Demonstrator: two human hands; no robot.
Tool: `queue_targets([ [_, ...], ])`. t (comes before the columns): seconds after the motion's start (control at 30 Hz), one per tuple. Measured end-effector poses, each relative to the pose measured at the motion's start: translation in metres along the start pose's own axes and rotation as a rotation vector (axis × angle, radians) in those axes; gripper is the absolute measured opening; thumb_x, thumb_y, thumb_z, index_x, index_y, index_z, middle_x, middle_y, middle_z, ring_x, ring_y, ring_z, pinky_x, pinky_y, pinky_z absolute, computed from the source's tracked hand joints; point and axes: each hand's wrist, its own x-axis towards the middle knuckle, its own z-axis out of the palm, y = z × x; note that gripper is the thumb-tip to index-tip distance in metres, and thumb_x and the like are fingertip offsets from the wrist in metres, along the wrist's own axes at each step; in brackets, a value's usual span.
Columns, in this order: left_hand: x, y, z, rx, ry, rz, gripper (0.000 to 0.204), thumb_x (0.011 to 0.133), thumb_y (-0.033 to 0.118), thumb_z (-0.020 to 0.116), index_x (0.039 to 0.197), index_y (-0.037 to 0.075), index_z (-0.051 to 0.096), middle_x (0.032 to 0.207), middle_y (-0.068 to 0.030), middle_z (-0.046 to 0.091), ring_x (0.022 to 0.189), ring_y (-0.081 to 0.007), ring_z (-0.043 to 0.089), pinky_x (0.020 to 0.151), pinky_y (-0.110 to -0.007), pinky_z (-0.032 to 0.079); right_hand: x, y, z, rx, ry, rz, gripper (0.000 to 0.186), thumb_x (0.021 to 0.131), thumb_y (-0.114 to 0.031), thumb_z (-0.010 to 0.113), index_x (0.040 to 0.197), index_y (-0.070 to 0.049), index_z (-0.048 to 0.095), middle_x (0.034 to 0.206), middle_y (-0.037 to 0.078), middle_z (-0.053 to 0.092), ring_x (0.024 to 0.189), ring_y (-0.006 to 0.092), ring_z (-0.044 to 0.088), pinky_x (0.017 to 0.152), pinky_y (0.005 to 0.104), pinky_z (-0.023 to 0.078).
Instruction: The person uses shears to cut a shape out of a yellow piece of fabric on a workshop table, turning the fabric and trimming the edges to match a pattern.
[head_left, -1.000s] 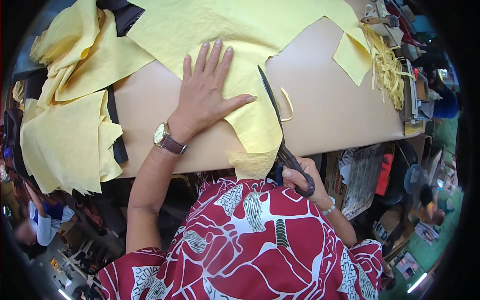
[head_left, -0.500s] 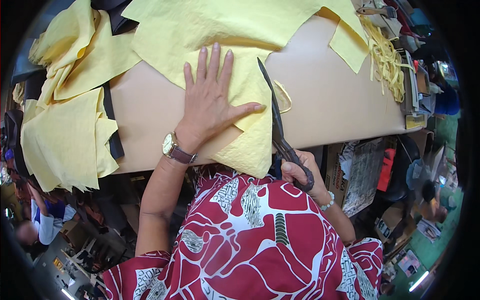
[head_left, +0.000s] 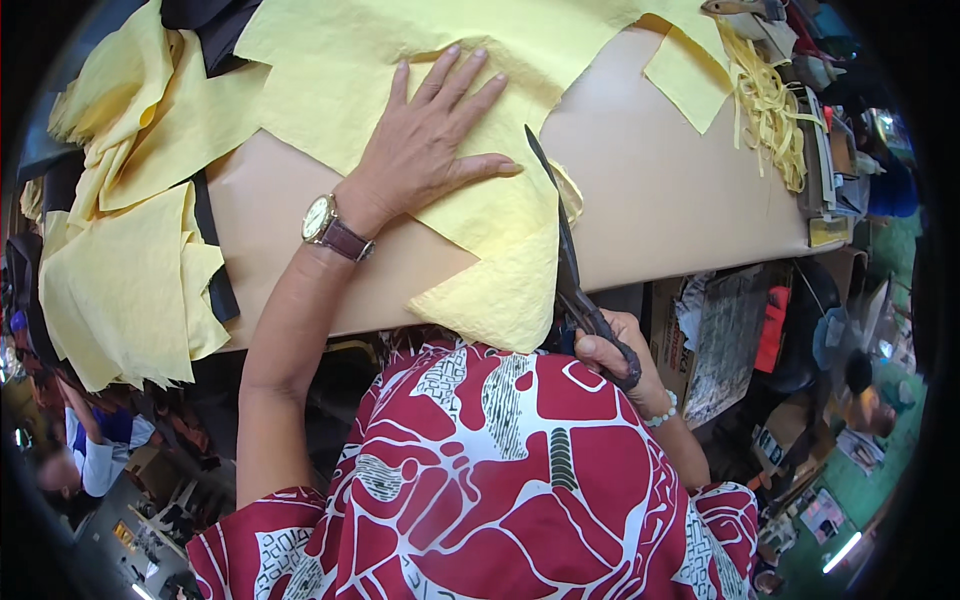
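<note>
Left hand [head_left: 430,160] spread flat, pressing wrinkled yellow fabric sheet [head_left: 500,260] near the tan table's [head_left: 680,200] front edge, right hand [head_left: 615,355] clenched around long dark metal scissors [head_left: 565,260], blades along the fabric's right edge.

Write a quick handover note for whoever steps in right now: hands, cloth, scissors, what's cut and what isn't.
Left hand: flat, fingers spread, pressing the yellow cloth on the table.
Right hand: at the table's near edge, gripping the scissors, blades running along the cloth's right edge.
Done: cut yellow pieces piled left, strips far right.
Left: the sheet under the left hand, not yet cut through.
</note>
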Motion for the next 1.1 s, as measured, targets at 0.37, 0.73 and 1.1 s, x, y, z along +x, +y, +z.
queue_targets([
  [0.37,-0.004,0.004,0.004,0.056,0.01,-0.038,0.082,0.077,0.068,0.044,0.135,0.012,0.036,0.143,-0.0115,0.029,0.133,-0.0286,0.023,0.105,-0.055,0.016,0.0,0.002,0.008,-0.042,0.04,-0.004,0.026,0.078,-0.022,0.069,0.07,-0.006,0.05,0.056,-0.005,0.046,0.048,0.0023,0.04,0.045,0.0177,0.031],
  [0.73,-0.006,0.014,0.007,0.044,-0.008,-0.132,0.058,0.091,0.045,0.039,0.138,0.013,0.031,0.144,-0.008,0.026,0.134,-0.0269,0.021,0.107,-0.049,0.013,0.008,-0.003,0.012,0.012,0.02,-0.025,0.026,0.08,-0.024,0.066,0.071,-0.005,0.051,0.054,-0.003,0.046,0.047,0.0036,0.041,0.044,0.0184,0.031],
  [1.1,-0.007,0.05,0.018,0.025,0.077,-0.242,0.059,0.09,0.044,0.041,0.135,0.006,0.035,0.141,-0.0148,0.03,0.132,-0.0319,0.023,0.104,-0.056,0.016,-0.007,0.008,0.003,0.053,0.058,-0.032,0.022,0.081,-0.02,0.066,0.073,-0.004,0.052,0.055,-0.003,0.047,0.047,0.0034,0.04,0.045,0.0189,0.031],
])
